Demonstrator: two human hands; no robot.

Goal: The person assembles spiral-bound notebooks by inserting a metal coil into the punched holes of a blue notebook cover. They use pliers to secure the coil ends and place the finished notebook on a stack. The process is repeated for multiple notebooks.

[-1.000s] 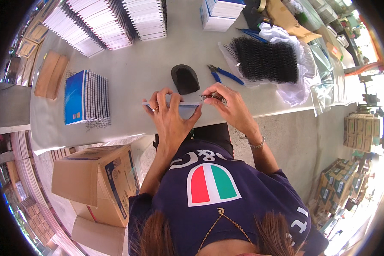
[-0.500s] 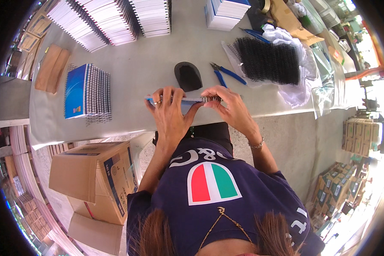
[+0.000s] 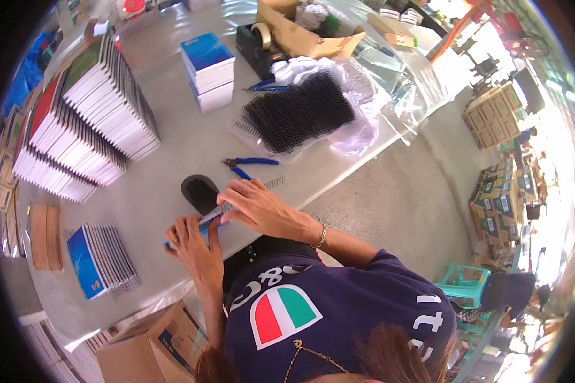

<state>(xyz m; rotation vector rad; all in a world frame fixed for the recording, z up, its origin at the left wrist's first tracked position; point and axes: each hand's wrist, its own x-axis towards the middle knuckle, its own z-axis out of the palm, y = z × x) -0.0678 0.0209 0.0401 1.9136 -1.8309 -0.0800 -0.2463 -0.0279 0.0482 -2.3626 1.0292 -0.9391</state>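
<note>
My left hand [image 3: 197, 250] is closed round a thin blue-covered notebook [image 3: 212, 220], held on edge near the front of the table. At the notebook's upper end, my right hand [image 3: 257, 207] pinches a binding wire [image 3: 276, 182], and its loose end sticks out past the fingers. The fingers partly hide where wire and pages meet. Just beyond the hands lies a black rounded pad [image 3: 200, 193]. Wire cutters with blue handles [image 3: 254, 161] rest a little farther off. A bundle of black binding wires [image 3: 300, 112] lies on white plastic wrapping.
Blue spiral-bound notebooks [image 3: 102, 258] lie at the left beside wooden blocks [image 3: 45, 236]. Tall notebook stacks [image 3: 96, 121] stand behind them. Farther back are a pile of blue-covered books [image 3: 209, 73], a tape dispenser [image 3: 255, 48] and a cardboard box [image 3: 306, 35]. An open carton [image 3: 153, 345] stands below the table edge.
The view has swung round, so the table now lies slanted and more of its far side shows. Both hands still hold the notebook and wire, with the right hand now farther over the notebook's edge.
</note>
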